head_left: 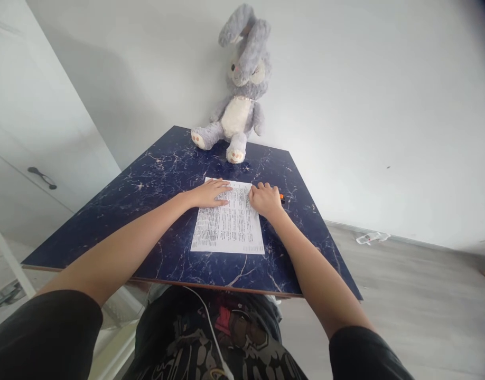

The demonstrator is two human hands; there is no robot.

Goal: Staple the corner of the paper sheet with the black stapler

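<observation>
A white sheet of paper point(234, 229) densely printed with text lies flat on the dark blue marbled table point(167, 264). My left hand point(211, 193) rests palm down on its upper left part, fingers stretched out and a little apart. Over the sheet's upper right edge sits my right hand point(266, 200), closed with the fingers curled under. Whether it grips the paper's edge or something else is hidden. Just right of that hand, an orange and black object point(282, 198), perhaps a pen or marker, shows in part on the table.
A grey plush rabbit point(238, 113) sits at the table's far edge against the white wall. To the left stands a white cabinet with a dark handle point(42, 178). A clear plastic wrapper point(372, 238) lies on the floor at right. A white cable point(208, 316) hangs before my shirt.
</observation>
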